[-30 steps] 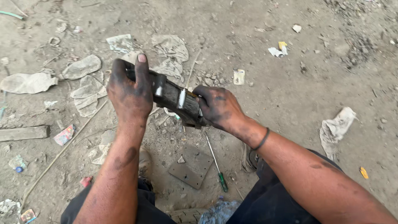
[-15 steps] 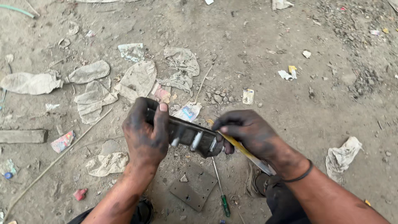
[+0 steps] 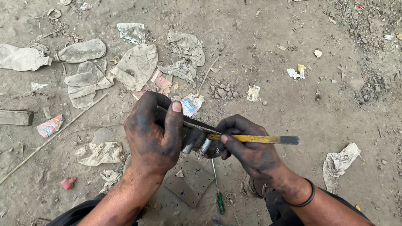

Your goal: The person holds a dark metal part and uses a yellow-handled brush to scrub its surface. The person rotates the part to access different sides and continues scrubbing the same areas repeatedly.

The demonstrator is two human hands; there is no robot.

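The left hand (image 3: 153,134) has its fingers (image 3: 175,121) curled tight around a dark, greasy metal part (image 3: 197,140), held in the air above the dirt ground (image 3: 293,96). The right hand (image 3: 247,146) pinches a yellow-handled tool (image 3: 257,139) shut between thumb and fingers, its working end at the part's shiny studs. The step looks like prying or scraping, which calls for a steady grip. Below lie a flat metal plate (image 3: 188,184) and a green-handled screwdriver (image 3: 217,190); a crumpled rag (image 3: 340,161) lies to the right. No container shows.

Outdoor makeshift repair spot: littered dirt ground (image 3: 293,109), greasy rags (image 3: 136,67), screwdriver (image 3: 217,186), metal plate (image 3: 188,182).
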